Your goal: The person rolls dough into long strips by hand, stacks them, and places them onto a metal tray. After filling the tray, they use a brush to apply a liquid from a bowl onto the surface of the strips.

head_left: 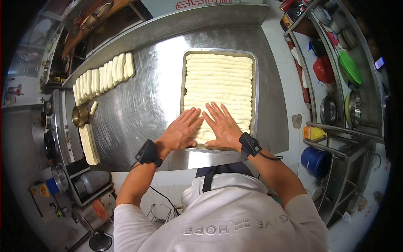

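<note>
Rows of pale dough strips [218, 80] lie side by side in a rectangular metal tray [255, 75] on the steel table. My left hand [181, 129] rests over the tray's near left corner, palm down with fingers stretched out on the dough. Beside it, my right hand [223, 126] lies flat with fingers spread on the near strips. Neither hand grips anything. Both hands cover part of the nearest rows. A dark strapped device sits on each wrist.
More dough strips [103, 77] stand in a row at the table's back left. A metal pot [80, 116], a small dough piece [94, 108] and a long dough stack [88, 145] lie along the left edge. A rack [336, 71] with bowls stands at right.
</note>
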`<state>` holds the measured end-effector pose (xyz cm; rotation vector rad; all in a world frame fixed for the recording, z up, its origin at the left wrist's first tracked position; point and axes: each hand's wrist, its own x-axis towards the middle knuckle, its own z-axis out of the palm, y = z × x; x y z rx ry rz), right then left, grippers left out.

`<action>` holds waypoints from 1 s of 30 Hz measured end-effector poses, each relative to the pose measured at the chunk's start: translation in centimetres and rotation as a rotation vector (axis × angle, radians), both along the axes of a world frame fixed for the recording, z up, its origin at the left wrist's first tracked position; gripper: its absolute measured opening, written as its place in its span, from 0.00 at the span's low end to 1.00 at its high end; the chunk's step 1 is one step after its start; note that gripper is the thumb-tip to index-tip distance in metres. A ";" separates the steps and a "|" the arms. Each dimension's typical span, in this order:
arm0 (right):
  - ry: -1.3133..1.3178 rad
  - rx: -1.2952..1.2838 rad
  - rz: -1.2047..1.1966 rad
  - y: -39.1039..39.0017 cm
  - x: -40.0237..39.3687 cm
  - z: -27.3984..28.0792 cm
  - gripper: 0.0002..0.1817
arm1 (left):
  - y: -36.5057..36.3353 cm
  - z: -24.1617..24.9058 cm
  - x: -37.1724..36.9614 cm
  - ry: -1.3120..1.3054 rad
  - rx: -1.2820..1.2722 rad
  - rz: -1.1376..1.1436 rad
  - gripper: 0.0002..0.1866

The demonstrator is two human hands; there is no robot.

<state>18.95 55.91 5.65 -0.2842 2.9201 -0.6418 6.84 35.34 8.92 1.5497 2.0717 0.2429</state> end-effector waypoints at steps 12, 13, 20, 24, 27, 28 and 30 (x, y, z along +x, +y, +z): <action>-0.009 -0.039 -0.001 1.3 1.3 0.9 0.59 | -0.6 1.8 -0.8 0.013 -0.075 -0.063 0.48; -0.007 0.027 -0.065 2.2 2.0 1.3 0.57 | -0.6 1.5 -0.9 0.009 -0.069 -0.070 0.48; 0.098 0.093 -0.428 5.9 4.5 1.2 0.39 | 4.2 -0.8 1.3 0.164 0.087 -0.001 0.41; 0.016 0.085 -0.307 1.3 3.3 -0.5 0.41 | 6.5 -3.9 4.4 0.254 0.037 -0.081 0.50; -0.010 0.091 -0.296 0.9 3.9 -1.2 0.43 | 6.2 -3.8 4.9 0.253 0.022 -0.081 0.52; -0.033 0.131 -0.290 0.9 3.9 -1.2 0.44 | 5.9 -3.8 5.2 0.238 0.037 -0.058 0.52; -0.048 0.145 -0.275 0.9 3.9 -1.0 0.44 | 5.6 -3.5 5.4 0.242 0.025 -0.063 0.52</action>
